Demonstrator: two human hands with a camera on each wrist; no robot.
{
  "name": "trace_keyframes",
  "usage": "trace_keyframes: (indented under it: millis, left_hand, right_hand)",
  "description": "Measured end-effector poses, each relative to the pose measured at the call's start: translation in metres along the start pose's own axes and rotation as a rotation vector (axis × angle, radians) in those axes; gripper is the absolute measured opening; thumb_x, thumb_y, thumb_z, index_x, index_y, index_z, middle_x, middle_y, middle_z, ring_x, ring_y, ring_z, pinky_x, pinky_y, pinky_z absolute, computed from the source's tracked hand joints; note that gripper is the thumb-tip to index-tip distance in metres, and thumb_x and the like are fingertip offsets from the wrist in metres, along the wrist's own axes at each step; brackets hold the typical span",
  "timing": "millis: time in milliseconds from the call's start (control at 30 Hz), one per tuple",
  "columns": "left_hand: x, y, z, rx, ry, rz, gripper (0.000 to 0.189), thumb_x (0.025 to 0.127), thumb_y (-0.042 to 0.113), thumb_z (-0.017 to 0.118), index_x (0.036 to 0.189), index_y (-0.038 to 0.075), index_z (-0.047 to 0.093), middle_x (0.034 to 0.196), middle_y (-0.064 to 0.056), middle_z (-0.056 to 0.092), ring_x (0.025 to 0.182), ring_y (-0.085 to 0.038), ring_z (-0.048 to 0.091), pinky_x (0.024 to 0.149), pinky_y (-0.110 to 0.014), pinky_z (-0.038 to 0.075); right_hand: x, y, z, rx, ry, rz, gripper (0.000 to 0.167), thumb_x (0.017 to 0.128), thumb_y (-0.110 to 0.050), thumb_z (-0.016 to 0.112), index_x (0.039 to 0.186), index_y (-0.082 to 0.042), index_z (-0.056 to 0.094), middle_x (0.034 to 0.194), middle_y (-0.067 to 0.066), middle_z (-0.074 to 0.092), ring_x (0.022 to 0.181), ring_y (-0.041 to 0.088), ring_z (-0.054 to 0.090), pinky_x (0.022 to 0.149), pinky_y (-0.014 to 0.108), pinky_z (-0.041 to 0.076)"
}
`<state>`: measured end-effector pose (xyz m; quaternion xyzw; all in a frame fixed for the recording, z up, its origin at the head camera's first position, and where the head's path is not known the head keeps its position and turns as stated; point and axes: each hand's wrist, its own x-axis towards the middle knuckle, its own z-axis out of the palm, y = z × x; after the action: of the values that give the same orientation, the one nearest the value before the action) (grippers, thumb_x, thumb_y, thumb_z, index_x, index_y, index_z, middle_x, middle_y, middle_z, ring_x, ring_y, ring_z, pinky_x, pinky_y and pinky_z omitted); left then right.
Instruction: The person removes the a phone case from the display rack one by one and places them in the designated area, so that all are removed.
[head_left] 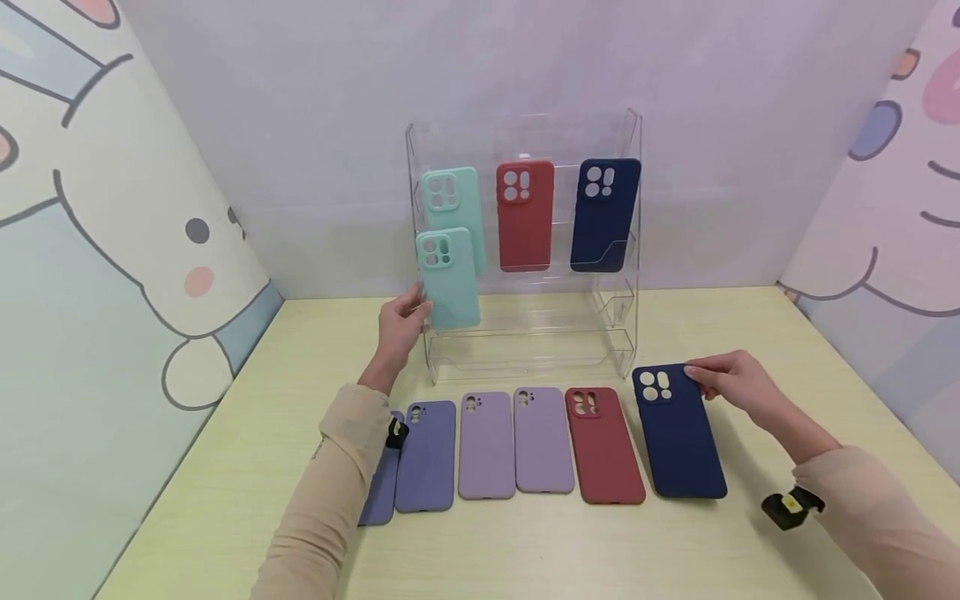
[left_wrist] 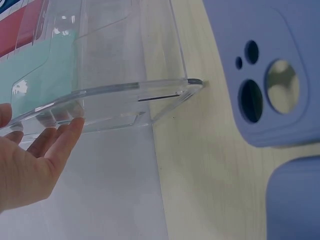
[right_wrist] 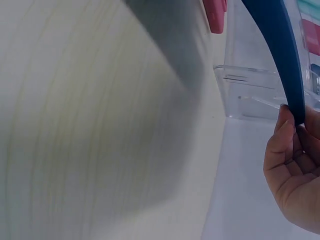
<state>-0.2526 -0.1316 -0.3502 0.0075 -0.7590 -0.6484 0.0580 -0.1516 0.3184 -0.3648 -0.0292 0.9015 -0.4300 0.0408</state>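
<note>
My right hand (head_left: pixel 738 383) pinches the top right corner of a navy phone case (head_left: pixel 681 442), whose top is lifted off the table. In the right wrist view the case appears nearly edge-on between thumb and fingers. At the left side of the clear acrylic display rack (head_left: pixel 525 364), my left hand (head_left: pixel 399 327) holds the side panel, thumb in front and fingers behind. Close to that thumb, a mint phone case (head_left: pixel 450 283) stands on a lower tier. Behind it are another mint case (head_left: pixel 467 200), a red case (head_left: pixel 525 221) and a navy case (head_left: pixel 606 217).
In front of the rack lie a red case (head_left: pixel 606 450), two lilac cases (head_left: pixel 487 450) and two blue-violet cases (head_left: pixel 426 458), one partly hidden by my left sleeve. A white backdrop stands behind the rack. Cartoon-printed panels (head_left: pixel 150 167) flank the table (head_left: pixel 525 550).
</note>
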Motion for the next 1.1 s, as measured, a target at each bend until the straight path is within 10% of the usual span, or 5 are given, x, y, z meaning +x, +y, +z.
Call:
trace_keyframes:
  millis: [1100]
  left_hand:
    - [0.005,-0.006,0.001,-0.012,0.000,0.002,0.044,0.091,0.011,0.054,0.134,0.016,0.044,0.131,-0.009,0.050,0.113,-0.023,0.051,0.087,-0.040,0.048]
  right_hand:
    - [0.020,0.029,0.025,-0.104,-0.121,0.097,0.032,0.091,-0.014,0.054,0.102,0.015,0.061,0.065,0.001,0.055,0.063,0.015,0.052,0.054,0.027,0.048]
